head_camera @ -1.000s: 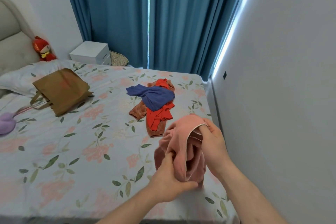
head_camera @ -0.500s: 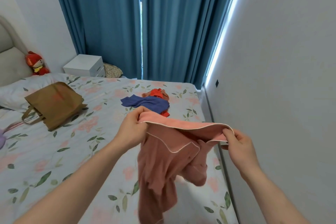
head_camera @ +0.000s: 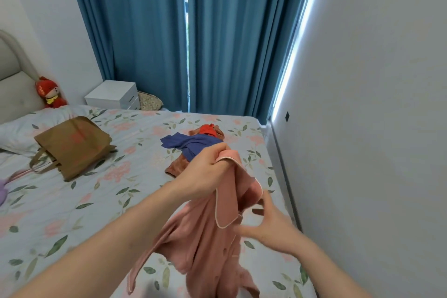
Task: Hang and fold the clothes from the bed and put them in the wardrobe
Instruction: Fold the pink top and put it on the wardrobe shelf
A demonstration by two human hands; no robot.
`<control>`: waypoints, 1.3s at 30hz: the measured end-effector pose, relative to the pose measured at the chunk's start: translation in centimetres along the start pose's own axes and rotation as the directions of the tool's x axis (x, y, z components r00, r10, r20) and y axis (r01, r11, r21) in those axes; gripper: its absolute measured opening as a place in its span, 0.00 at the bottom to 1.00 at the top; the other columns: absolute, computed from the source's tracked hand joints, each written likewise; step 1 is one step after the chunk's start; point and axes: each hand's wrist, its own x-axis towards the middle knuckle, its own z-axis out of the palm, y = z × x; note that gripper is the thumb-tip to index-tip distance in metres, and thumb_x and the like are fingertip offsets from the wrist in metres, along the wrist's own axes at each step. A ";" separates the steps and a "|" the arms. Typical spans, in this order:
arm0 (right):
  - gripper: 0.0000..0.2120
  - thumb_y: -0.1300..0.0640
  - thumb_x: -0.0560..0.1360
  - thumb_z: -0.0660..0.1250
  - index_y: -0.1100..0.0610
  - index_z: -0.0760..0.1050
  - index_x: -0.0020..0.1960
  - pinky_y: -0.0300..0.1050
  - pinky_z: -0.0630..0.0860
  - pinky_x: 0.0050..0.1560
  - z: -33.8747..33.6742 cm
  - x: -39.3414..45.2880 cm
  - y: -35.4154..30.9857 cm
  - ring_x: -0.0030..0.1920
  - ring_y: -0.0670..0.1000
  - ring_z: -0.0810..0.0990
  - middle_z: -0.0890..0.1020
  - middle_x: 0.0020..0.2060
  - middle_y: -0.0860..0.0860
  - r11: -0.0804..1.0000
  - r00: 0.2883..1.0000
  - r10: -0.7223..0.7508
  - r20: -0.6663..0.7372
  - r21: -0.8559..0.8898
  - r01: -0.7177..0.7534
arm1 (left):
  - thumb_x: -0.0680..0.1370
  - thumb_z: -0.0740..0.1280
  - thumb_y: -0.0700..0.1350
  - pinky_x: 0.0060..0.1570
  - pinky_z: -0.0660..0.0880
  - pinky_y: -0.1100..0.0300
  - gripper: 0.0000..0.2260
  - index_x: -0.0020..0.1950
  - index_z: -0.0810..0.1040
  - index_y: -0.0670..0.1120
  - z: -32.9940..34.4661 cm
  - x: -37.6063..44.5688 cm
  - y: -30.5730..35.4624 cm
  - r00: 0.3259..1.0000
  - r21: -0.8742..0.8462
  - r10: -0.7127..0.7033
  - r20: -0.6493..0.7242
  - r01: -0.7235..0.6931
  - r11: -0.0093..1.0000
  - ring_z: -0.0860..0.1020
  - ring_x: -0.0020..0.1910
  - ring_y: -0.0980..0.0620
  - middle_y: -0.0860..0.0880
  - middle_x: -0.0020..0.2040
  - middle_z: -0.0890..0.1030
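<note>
A pink buttoned pyjama top (head_camera: pixel 212 244) with white piping hangs over the bed (head_camera: pixel 72 205). My left hand (head_camera: pixel 205 167) grips its upper edge in a fist and holds it up. My right hand (head_camera: pixel 268 227) is lower, beside the collar, fingers spread, thumb touching the cloth, gripping nothing. Farther back on the bed lies a small pile of clothes: a blue garment (head_camera: pixel 188 144), a red one (head_camera: pixel 208 129) and a brown one (head_camera: pixel 176 167).
A brown tote bag (head_camera: pixel 72 145) lies on the left of the floral sheet, by a pillow (head_camera: pixel 21 128). A white nightstand (head_camera: pixel 112 94) and blue curtains (head_camera: pixel 193 38) stand behind the bed. A white wall (head_camera: pixel 362 128) runs close along the right.
My right hand has let go of the top's edge and dropped lower, fingers spread. The top, stretched between both hands before, now hangs from my left hand alone.
</note>
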 end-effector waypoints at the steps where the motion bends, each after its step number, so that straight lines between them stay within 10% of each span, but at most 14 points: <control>1: 0.39 0.43 0.63 0.83 0.36 0.64 0.67 0.29 0.73 0.54 0.9 0.1 0.1 0.61 0.36 0.76 0.76 0.60 0.33 1.000 0.999 -0.009 0.043 -0.027 0.010 | 0.82 0.61 0.51 0.42 0.71 0.52 0.13 0.39 0.72 0.49 0.3 0.0 0.3 1.000 -0.019 0.002 0.019 -0.002 1.000 0.72 0.37 0.56 0.57 0.35 0.73; 6: 0.14 0.64 0.76 0.69 0.45 0.79 0.52 0.31 0.74 0.44 1.9 1.0 -1.4 0.43 0.34 0.81 0.84 0.41 0.36 0.995 0.998 -0.068 0.005 0.072 0.068 | 0.80 0.62 0.57 0.42 0.71 0.54 0.17 0.43 0.75 0.44 -0.6 0.5 0.5 0.996 -0.012 -0.027 0.081 0.028 1.000 0.76 0.39 0.52 0.48 0.39 0.77; 10: 0.03 0.57 0.77 0.70 0.54 0.82 0.47 0.42 0.74 0.41 1.1 1.2 -1.1 0.38 0.45 0.77 0.83 0.37 0.50 0.980 0.990 -0.081 -0.116 0.170 0.100 | 0.71 0.63 0.61 0.43 0.71 0.55 0.15 0.38 0.78 0.51 -2.8 0.0 -1.7 0.994 0.046 -0.099 -0.046 0.102 0.994 0.75 0.38 0.58 0.56 0.36 0.77; 13: 0.05 0.54 0.78 0.72 0.53 0.85 0.45 0.41 0.79 0.43 0.4 1.3 -1.9 0.42 0.44 0.84 0.86 0.40 0.44 0.957 0.969 -0.089 -0.232 0.250 0.148 | 0.70 0.74 0.57 0.44 0.76 0.62 0.09 0.50 0.84 0.59 -3.6 -1.7 -3.7 0.983 0.013 -0.182 0.033 0.182 0.983 0.81 0.43 0.61 0.60 0.43 0.82; 17: 0.06 0.60 0.75 0.72 0.52 0.87 0.47 0.43 0.81 0.51 -0.1 1.7 -3.3 0.50 0.47 0.86 0.88 0.45 0.48 0.911 0.951 -0.105 -0.292 0.355 0.209 | 0.68 0.80 0.51 0.58 0.78 0.59 0.27 0.65 0.77 0.67 -1.3 -4.6 -8.3 0.955 -0.041 -0.195 0.222 0.209 0.977 0.81 0.57 0.59 0.60 0.57 0.83; 22: 0.05 0.62 0.75 0.72 0.58 0.86 0.49 0.54 0.83 0.53 -0.4 2.6 -3.6 0.51 0.56 0.86 0.88 0.45 0.52 0.887 0.917 -0.059 -0.395 0.400 0.229 | 0.72 0.79 0.41 0.55 0.80 0.51 0.06 0.46 0.87 0.51 5.1 -6.0 -11.1 0.933 -0.053 -0.112 0.343 0.138 0.989 0.84 0.48 0.49 0.49 0.46 0.87; 29: 0.12 0.58 0.69 0.76 0.56 0.85 0.52 0.53 0.82 0.56 -3.1 2.3 -2.1 0.52 0.50 0.86 0.88 0.48 0.48 0.874 0.858 0.026 -0.513 0.428 0.230 | 0.76 0.64 0.32 0.58 0.80 0.53 0.23 0.50 0.85 0.60 7.7 -4.3 -12.2 0.941 -0.102 -0.320 0.111 0.331 0.938 0.82 0.52 0.62 0.56 0.51 0.86; 33: 0.06 0.61 0.70 0.78 0.57 0.85 0.46 0.56 0.83 0.51 -5.6 1.6 -0.2 0.47 0.53 0.87 0.88 0.42 0.50 0.899 0.818 0.113 -0.564 0.408 0.157 | 0.83 0.59 0.41 0.48 0.73 0.53 0.08 0.48 0.76 0.44 5.4 -3.2 -12.3 0.900 -0.046 -0.434 -0.030 0.433 0.900 0.77 0.47 0.45 0.44 0.46 0.81; 39: 0.09 0.62 0.68 0.79 0.60 0.84 0.47 0.50 0.82 0.47 -7.2 0.8 1.4 0.46 0.54 0.87 0.88 0.40 0.52 0.916 0.850 0.161 -0.502 0.396 0.060 | 0.83 0.64 0.51 0.43 0.70 0.58 0.15 0.43 0.73 0.41 0.7 -2.1 -10.0 0.962 0.028 -0.178 -0.207 0.188 0.982 0.74 0.39 0.54 0.47 0.37 0.76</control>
